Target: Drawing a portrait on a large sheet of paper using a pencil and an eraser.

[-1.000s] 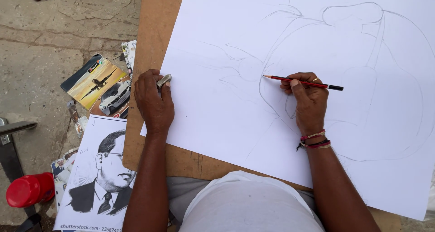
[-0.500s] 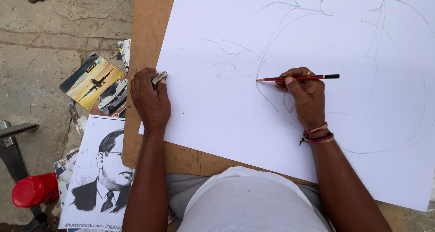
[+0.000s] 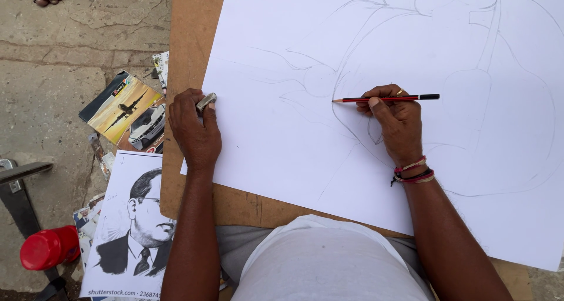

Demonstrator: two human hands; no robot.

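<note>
The right hand (image 3: 396, 125) gripped a slim red-and-black wooden pencil (image 3: 385, 99) near mid-shaft; it looked light, stiff, with a breakable tip. The left hand (image 3: 194, 130) pinched a small grey eraser (image 3: 205, 102) while pressing down the large, thin white paper sheet (image 3: 282, 142), which seemed easily creased.

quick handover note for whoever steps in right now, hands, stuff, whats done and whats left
Left hand: pins the white sheet's left edge, small grey eraser in its fingers.
Right hand: holds the red pencil level, tip pointing left at a sketched curve.
Sheet lies on a brown board; printed portrait on the ground at left.
Done: faint pencil outlines.
Left: no shading or detail yet.
</note>
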